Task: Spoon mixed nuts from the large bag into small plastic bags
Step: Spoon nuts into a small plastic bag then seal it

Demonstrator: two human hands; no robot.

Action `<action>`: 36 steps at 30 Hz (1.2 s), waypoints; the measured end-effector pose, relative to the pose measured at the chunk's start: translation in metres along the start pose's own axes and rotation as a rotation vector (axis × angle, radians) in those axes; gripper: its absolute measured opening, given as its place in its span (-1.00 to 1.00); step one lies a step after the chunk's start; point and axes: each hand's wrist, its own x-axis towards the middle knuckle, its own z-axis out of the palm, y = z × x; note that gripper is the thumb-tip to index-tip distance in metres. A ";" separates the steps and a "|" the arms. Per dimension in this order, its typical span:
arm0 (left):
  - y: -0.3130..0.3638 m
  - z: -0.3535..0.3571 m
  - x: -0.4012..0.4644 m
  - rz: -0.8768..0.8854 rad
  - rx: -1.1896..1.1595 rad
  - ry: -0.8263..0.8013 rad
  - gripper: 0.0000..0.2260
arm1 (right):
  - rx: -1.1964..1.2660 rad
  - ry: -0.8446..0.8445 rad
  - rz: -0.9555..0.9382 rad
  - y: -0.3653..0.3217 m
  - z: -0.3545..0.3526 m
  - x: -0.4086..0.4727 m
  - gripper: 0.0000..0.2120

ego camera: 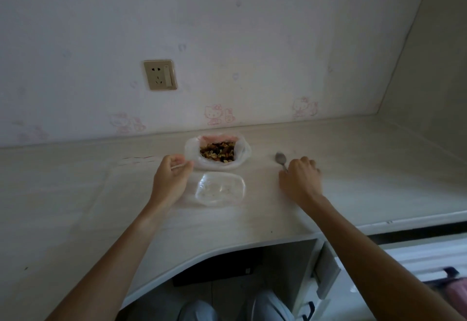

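Your left hand (171, 172) reaches forward over the worktop (75, 194), forearm bare and stretched from the lower left, wrist slightly bent inward. Its fingers are curled and the thumb meets them, so the grip is narrow, pinching what looks like the thin edge of a small clear plastic bag (141, 161) just beside the large bag; the film is too faint to trace fully.

Your right hand (300, 177) comes in from the lower right, knuckles up, fingers curled down onto the handle of a metal spoon (280, 159). The spoon's bowl lies on the worktop and points away from you, out past the fingers. The grip there is closed round the handle, though the handle itself is hidden under the hand.

The large bag (218, 153) sits open near the back of the worktop, between your two hands and a little farther away, its rim rolled down around the mixed nuts (217, 153). Just in front of it, nearer to you, lies a clear plastic container (220, 188), shallow and rectangular with rounded corners. Your left hand is beside its left edge.

On the wall behind, a beige socket (160, 75) is mounted left of the large bag.
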 end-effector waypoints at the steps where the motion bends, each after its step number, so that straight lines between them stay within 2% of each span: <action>1: -0.002 0.002 0.002 0.006 0.001 0.004 -0.65 | 0.019 0.002 0.019 -0.002 0.002 0.001 -0.76; 4: -0.006 0.008 0.008 0.001 -0.007 -0.003 -0.49 | 0.082 -0.010 0.043 -0.007 0.005 0.007 -0.79; 9: -0.008 0.017 0.019 -0.044 -0.066 -0.008 -0.43 | 0.219 0.033 -0.001 -0.008 0.014 0.014 -0.89; 14: -0.006 0.025 0.033 -0.047 -0.118 0.011 -0.44 | 0.703 0.039 -0.084 -0.017 0.009 0.025 -0.96; 17: -0.005 0.030 0.044 -0.040 -0.115 0.027 -0.43 | 0.924 -0.049 -0.175 -0.033 0.008 0.035 -0.94; 21: -0.006 0.035 0.060 -0.029 -0.062 0.043 -0.36 | 1.097 -0.231 -0.173 -0.056 0.012 0.060 -0.96; 24: -0.012 0.039 0.064 0.028 -0.024 0.080 -0.48 | 1.073 -0.322 -0.211 -0.063 0.017 0.081 -0.96; 27: -0.019 0.041 0.064 0.094 0.015 0.090 -0.58 | 1.146 -0.339 -0.250 -0.061 0.022 0.089 -0.93; 30: -0.021 0.040 0.064 0.125 -0.008 0.098 -0.64 | 1.228 -0.273 -0.269 -0.061 0.023 0.088 -0.82; 36: -0.020 0.037 0.061 0.181 -0.050 0.135 -0.81 | 1.326 -0.099 -0.277 -0.067 0.016 0.085 -0.72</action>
